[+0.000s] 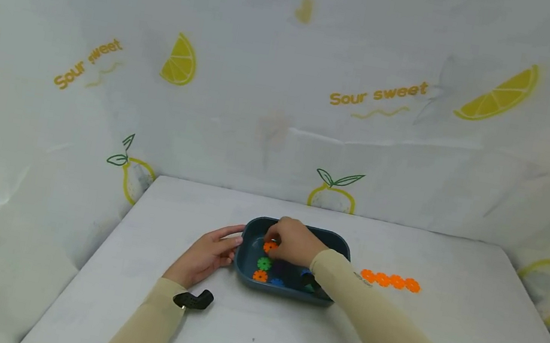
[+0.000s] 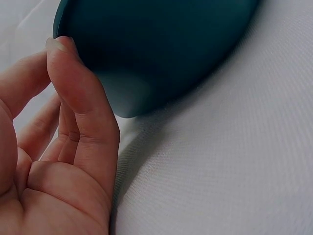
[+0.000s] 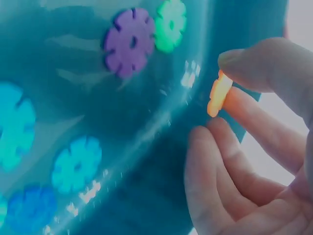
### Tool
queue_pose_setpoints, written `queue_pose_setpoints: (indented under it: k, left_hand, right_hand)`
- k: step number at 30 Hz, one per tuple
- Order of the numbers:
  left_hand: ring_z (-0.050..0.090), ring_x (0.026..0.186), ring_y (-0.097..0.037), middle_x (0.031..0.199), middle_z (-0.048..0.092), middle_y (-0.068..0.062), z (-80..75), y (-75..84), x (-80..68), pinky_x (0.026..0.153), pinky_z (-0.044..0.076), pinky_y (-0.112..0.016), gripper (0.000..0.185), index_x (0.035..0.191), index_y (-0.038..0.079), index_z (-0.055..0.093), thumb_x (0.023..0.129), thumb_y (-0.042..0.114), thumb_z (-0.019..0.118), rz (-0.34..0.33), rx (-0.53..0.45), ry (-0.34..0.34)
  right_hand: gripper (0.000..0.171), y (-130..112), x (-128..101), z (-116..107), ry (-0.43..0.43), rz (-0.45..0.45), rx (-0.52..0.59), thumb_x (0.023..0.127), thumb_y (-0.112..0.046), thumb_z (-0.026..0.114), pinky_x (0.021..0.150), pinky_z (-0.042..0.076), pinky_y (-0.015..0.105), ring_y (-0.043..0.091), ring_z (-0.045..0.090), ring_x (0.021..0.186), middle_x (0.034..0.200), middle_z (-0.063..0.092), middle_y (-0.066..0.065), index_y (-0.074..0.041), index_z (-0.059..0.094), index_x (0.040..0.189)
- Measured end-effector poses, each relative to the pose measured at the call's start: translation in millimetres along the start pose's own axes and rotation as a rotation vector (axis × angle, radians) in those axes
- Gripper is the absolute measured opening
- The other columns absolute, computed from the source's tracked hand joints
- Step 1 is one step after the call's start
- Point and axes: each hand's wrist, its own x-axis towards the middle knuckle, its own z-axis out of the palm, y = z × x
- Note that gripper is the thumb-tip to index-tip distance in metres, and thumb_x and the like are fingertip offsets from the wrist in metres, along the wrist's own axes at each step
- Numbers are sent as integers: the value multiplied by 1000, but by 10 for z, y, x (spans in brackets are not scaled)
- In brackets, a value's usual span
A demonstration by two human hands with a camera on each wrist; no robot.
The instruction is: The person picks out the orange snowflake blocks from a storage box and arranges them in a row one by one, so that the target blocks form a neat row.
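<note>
My right hand is inside a dark teal plastic tray, near its far left part. In the right wrist view, thumb and index finger pinch an orange flower-shaped disc, seen nearly edge-on, above the tray floor. My left hand is at the tray's left end, where thumb and fingers hold the rim. Inside the tray lie a green flower disc, another orange one, a purple one and several blue ones. The right hand and forearm hide part of the tray.
Several orange flower discs form a row on the white table, right of the tray. Behind the table hangs a white cloth with lemon prints. My right sleeve crosses the table's front right part.
</note>
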Motion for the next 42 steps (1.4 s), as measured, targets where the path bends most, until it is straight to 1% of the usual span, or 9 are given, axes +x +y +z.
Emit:
queue_pose_setpoints:
  k: [6, 12, 16, 20, 26, 32, 34, 39, 42]
  left_hand:
    - [57, 84, -14, 102, 62, -1, -131, -36, -2, 74, 53, -22, 54, 154, 24, 60, 104, 35, 75, 0, 7, 17]
    - [58, 85, -15, 104, 65, -2, -241, -40, -22, 75, 53, -23, 52, 154, 24, 60, 104, 35, 74, -8, 9, 32]
    - [58, 85, -16, 101, 63, -3, -323, -39, -32, 75, 53, -24, 53, 153, 26, 60, 103, 37, 75, -23, 11, 43]
    - [58, 85, -15, 101, 62, -2, -377, -30, -28, 75, 54, -23, 56, 154, 26, 59, 102, 38, 76, -36, 15, 43]
    - [58, 83, -13, 102, 64, -2, -371, -20, -20, 73, 55, -22, 58, 157, 23, 56, 104, 36, 74, -37, 25, 31]
    - [58, 82, -11, 102, 66, -1, -371, 33, 33, 73, 54, -20, 59, 157, 21, 55, 104, 36, 75, -12, 10, -6]
    - [58, 82, -10, 101, 66, 0, -408, 21, -21, 73, 54, -20, 59, 158, 21, 54, 105, 36, 74, -14, 12, -5]
    - [58, 80, -10, 97, 63, 1, -560, -55, -254, 71, 53, -20, 57, 162, 18, 48, 110, 31, 66, -44, 51, 34]
    - [58, 79, -10, 96, 63, 1, -613, -52, -295, 71, 53, -20, 58, 162, 17, 49, 109, 32, 67, -25, 51, 48]
  right_hand:
    - [29, 99, -122, -157, 8, 10, 100, 96, -12, 80, 96, 61, 37, 15, 68, 102, 120, 73, 2, -8, 78, 125]
    - [32, 226, -334, -316, 103, 1, 140, 96, -12, 79, 93, 62, 37, 15, 70, 101, 121, 76, 3, -5, 77, 127]
    - [32, 355, -527, -390, 187, 55, 199, 95, -14, 81, 89, 62, 37, 18, 70, 101, 119, 76, 2, -10, 78, 127]
    - [31, 513, -762, -439, 287, 114, 246, 95, -15, 80, 88, 62, 39, 21, 69, 105, 122, 75, 3, -15, 79, 126]
    - [30, 825, -1123, -423, 405, 200, 225, 98, -23, 81, 94, 62, 44, 25, 70, 108, 126, 75, 7, -16, 78, 127]
    - [32, 1097, -1435, -428, 487, 282, 212, 99, -26, 81, 91, 59, 40, 28, 69, 110, 127, 74, 7, -18, 77, 129]
    - [33, 1175, -1491, -393, 491, 298, 226, 99, -26, 81, 89, 59, 39, 28, 69, 110, 126, 74, 8, -17, 77, 130]
    - [38, 1369, -1581, -203, 450, 337, 249, 98, -29, 81, 86, 57, 35, 27, 69, 111, 123, 75, 7, -16, 76, 134]
    - [39, 1478, -1632, -168, 475, 359, 232, 99, -30, 81, 87, 56, 35, 27, 68, 111, 124, 76, 7, -16, 76, 135]
